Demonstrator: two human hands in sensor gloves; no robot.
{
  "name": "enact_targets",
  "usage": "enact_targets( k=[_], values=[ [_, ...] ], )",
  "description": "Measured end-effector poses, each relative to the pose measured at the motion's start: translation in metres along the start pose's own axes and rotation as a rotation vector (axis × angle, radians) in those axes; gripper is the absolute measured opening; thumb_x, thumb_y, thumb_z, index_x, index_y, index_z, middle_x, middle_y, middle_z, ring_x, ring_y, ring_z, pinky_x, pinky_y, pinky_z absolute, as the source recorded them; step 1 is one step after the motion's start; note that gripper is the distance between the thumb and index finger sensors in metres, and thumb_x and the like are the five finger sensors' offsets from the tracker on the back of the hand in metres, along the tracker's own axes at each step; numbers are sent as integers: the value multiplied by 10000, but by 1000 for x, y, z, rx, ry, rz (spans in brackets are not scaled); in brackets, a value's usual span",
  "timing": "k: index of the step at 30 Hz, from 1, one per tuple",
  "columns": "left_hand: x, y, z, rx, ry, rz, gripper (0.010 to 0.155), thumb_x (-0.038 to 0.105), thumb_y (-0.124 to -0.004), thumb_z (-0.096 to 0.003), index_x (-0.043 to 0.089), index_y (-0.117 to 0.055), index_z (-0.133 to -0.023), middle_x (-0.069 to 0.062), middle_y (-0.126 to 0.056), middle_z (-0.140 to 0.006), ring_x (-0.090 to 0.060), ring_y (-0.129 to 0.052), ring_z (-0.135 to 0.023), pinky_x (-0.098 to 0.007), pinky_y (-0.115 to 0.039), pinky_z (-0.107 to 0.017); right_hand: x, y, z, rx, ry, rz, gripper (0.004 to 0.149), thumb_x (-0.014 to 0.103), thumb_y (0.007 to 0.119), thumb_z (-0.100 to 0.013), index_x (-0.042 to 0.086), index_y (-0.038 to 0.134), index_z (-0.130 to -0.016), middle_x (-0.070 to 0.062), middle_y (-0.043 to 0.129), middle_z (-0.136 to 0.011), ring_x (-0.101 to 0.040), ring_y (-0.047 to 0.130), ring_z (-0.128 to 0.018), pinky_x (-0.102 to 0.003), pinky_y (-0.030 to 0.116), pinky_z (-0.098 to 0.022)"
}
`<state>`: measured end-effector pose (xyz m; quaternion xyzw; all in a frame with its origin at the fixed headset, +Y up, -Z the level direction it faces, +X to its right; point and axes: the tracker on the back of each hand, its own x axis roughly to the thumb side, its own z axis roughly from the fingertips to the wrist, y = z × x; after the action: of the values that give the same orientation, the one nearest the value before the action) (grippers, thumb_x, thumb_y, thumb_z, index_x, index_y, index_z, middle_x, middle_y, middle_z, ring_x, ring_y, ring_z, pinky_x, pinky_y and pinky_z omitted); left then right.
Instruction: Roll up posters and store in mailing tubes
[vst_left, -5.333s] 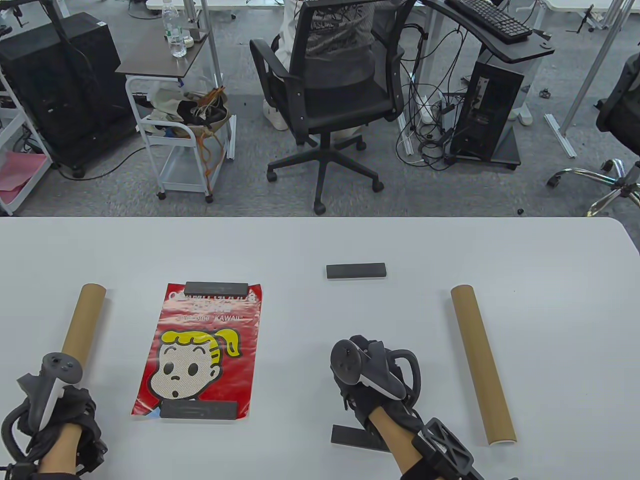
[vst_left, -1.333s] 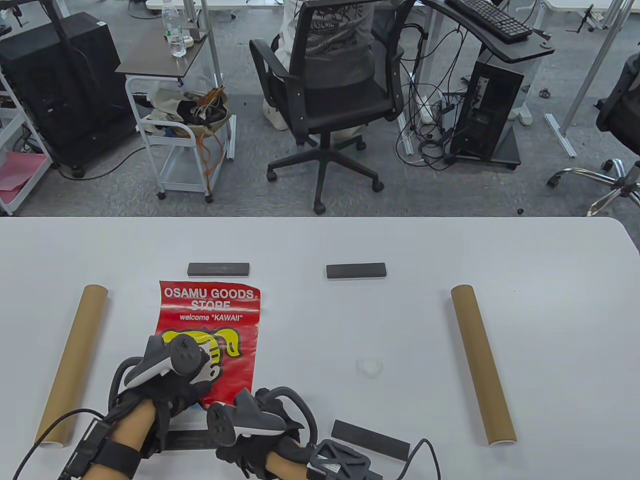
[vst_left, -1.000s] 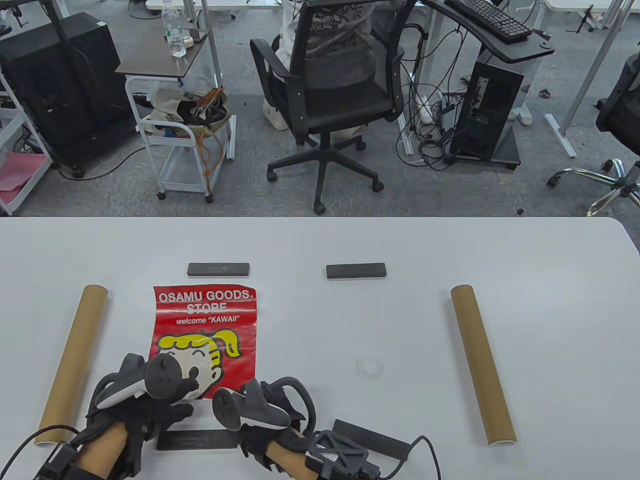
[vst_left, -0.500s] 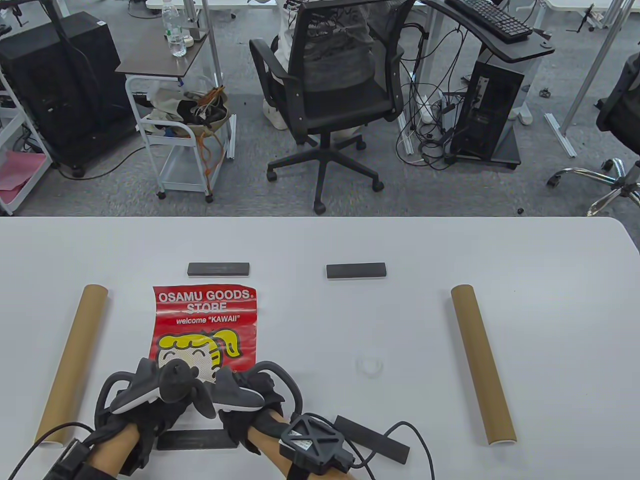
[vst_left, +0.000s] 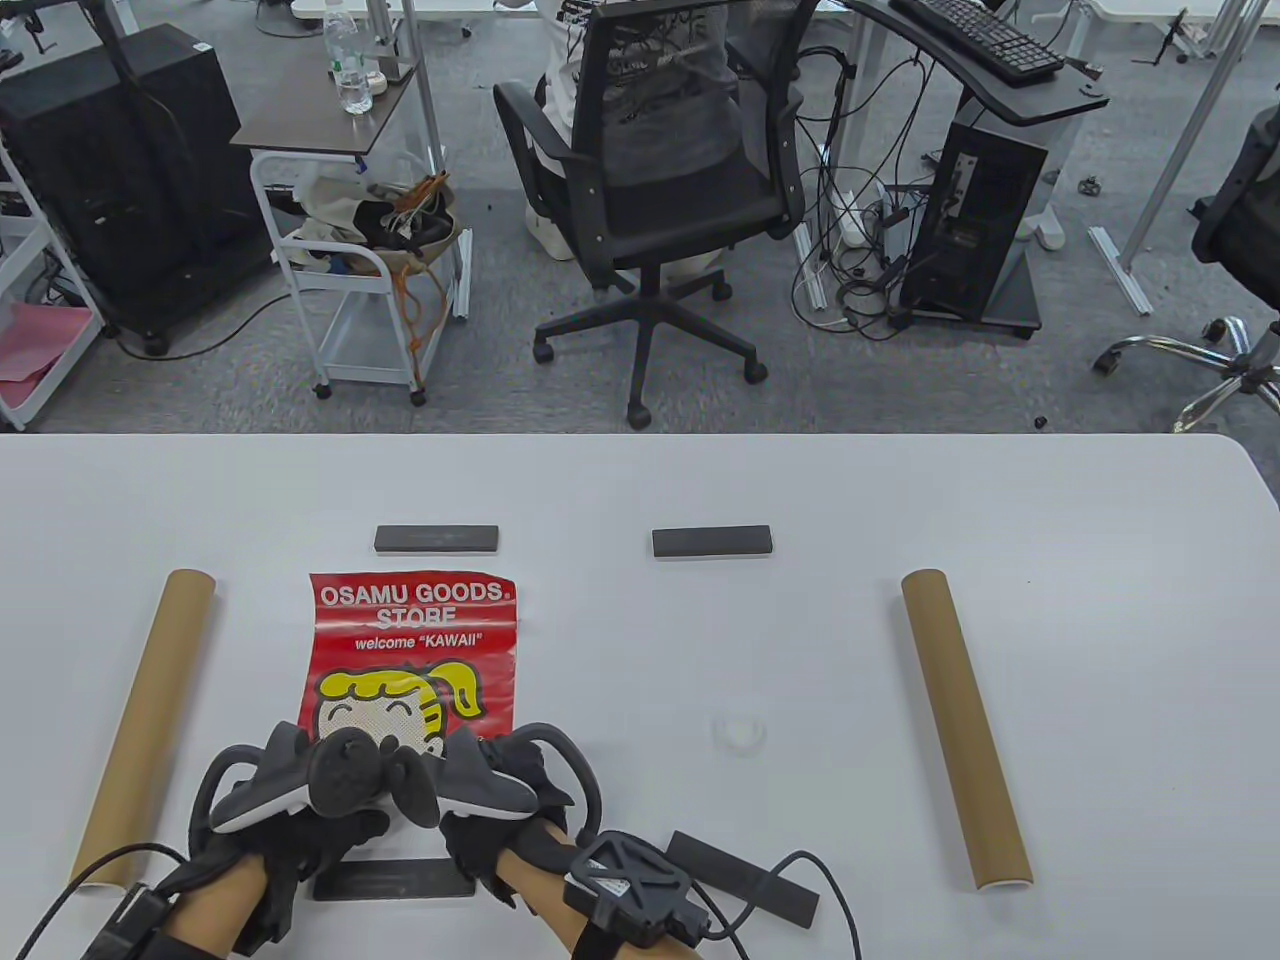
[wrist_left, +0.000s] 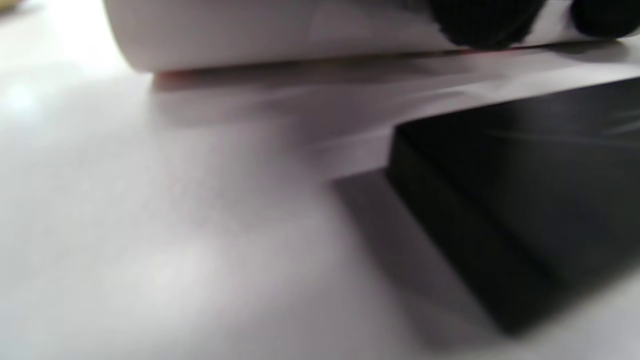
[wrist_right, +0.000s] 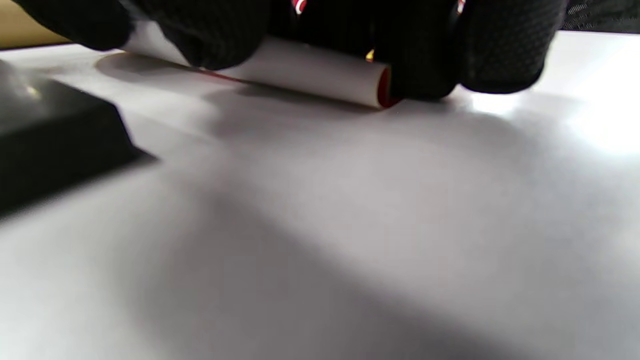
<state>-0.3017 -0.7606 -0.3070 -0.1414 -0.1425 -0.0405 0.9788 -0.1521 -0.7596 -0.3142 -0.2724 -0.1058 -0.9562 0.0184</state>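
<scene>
A red poster (vst_left: 412, 640) with a cartoon girl lies flat left of the table's middle, its near end curled into a roll. My left hand (vst_left: 325, 800) and right hand (vst_left: 485, 795) are side by side on that roll. In the left wrist view the white-backed roll (wrist_left: 275, 35) lies under my fingertips (wrist_left: 480, 25). In the right wrist view my fingers (wrist_right: 425, 50) wrap over the roll's right end (wrist_right: 310, 72). One cardboard tube (vst_left: 145, 725) lies left of the poster, another (vst_left: 965, 725) at the right.
Two black bars (vst_left: 436, 540) (vst_left: 712, 541) lie beyond the poster. A third (vst_left: 395, 880) lies just behind my hands, also in the left wrist view (wrist_left: 525, 200). Another bar (vst_left: 742, 878) lies right of my right wrist. A small white cap (vst_left: 740, 732) sits mid-table.
The black bars have come off the poster. Both hands came together at its near edge and curled it into a roll, which has crept slightly away from me.
</scene>
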Motion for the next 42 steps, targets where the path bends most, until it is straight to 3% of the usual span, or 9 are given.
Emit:
enact_targets(
  k=[4, 9, 12, 18, 23, 27, 32, 35, 42],
  values=[
    [2, 0, -2, 10, 14, 48, 439, 456, -746, -445, 385, -772, -878, -49, -699, -1056, -371, -759, -967, -641, -643, -698, -8, 1, 0, -51, 48, -72, 403, 295, 776, -440, 166, 751, -822, -166, 794, -703, -427, 781, -651, -603, 719, -480],
    [0, -2, -4, 5, 42, 111, 426, 421, -711, -455, 342, -783, -867, -61, -714, -996, -372, -718, -946, -649, -596, -713, -12, 0, 3, -141, 68, -34, 496, 304, 785, -435, 162, 587, -867, -135, 735, -800, -369, 858, -597, -558, 788, -439],
    [-1, -2, -4, 37, 50, 71, 488, 419, -713, -457, 397, -684, -943, -7, -803, -908, -318, -810, -878, -621, -645, -701, -9, 1, 5, -127, 27, 11, 424, 272, 782, -440, 166, 672, -836, -143, 771, -809, -389, 852, -623, -597, 774, -460],
    [-3, -1, -3, 108, 52, 36, 510, 408, -732, -455, 479, -605, -944, 1, -807, -943, -294, -884, -821, -603, -694, -672, -4, 7, 3, -54, 19, 109, 519, 320, 768, -449, 190, 607, -925, -172, 617, -944, -424, 728, -759, -647, 697, -532],
    [-2, 0, -3, 86, 33, 21, 472, 438, -754, -450, 447, -687, -917, -22, -761, -1001, -329, -841, -926, -621, -672, -690, -3, -2, 2, -84, 44, 93, 440, 277, 775, -450, 188, 675, -869, -139, 733, -809, -412, 783, -707, -637, 713, -529],
    [0, -2, -3, 42, -10, -31, 583, 509, -836, -402, 440, -669, -956, -39, -697, -1053, -350, -736, -1003, -655, -587, -727, -8, -3, 2, -87, 39, 50, 412, 258, 782, -435, 178, 722, -835, -139, 770, -761, -417, 794, -687, -637, 712, -523],
    [8, -1, -2, 125, -4, -181, 510, 465, -837, -411, 437, -735, -909, -23, -730, -1018, -334, -768, -962, -638, -605, -726, -4, -2, 1, -98, 47, 0, 427, 262, 769, -443, 197, 706, -861, -149, 740, -810, -419, 787, -679, -633, 710, -519],
    [10, -1, -2, 150, 5, -160, 461, 430, -826, -424, 412, -773, -881, -23, -735, -1001, -325, -782, -931, -619, -629, -718, 0, -1, 2, -119, 45, 4, 579, 365, 820, -414, 173, 562, -896, -122, 688, -844, -411, 800, -684, -625, 720, -521],
    [5, -3, -4, 118, 19, -110, 545, 408, -763, -451, 459, -619, -974, -11, -740, -986, -287, -877, -834, -597, -688, -687, 11, 1, -7, -107, 46, 20, 398, 282, 766, -453, 202, 695, -836, -112, 779, -779, -404, 798, -684, -624, 713, -525]
  ],
)
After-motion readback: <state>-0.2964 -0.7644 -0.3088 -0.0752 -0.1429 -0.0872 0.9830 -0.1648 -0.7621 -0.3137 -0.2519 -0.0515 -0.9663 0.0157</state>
